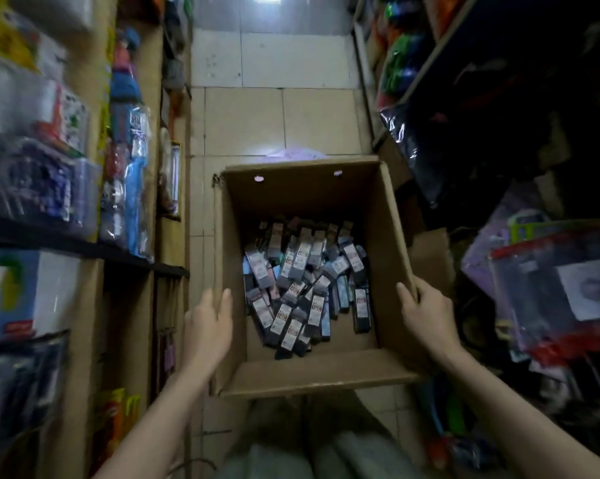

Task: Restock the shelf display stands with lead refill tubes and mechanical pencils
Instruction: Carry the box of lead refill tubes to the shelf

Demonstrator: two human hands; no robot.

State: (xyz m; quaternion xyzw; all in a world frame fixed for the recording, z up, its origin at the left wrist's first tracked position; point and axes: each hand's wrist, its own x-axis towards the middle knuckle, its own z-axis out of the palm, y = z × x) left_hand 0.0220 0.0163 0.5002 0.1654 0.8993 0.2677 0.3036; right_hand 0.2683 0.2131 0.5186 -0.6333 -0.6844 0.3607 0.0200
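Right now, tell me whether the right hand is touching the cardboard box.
Touching. The head view shows the right hand gripping the cardboard box at its right wall's top edge, thumb inside the rim.

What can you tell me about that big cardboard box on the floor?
The cardboard box is plain brown, open at the top, standing on the tiled floor in a narrow aisle. Two small holes pierce its far wall. A loose pile of small labelled packets covers part of its bottom. The right hand grips its right wall near the rim; the left hand rests against its left wall with fingers straight.
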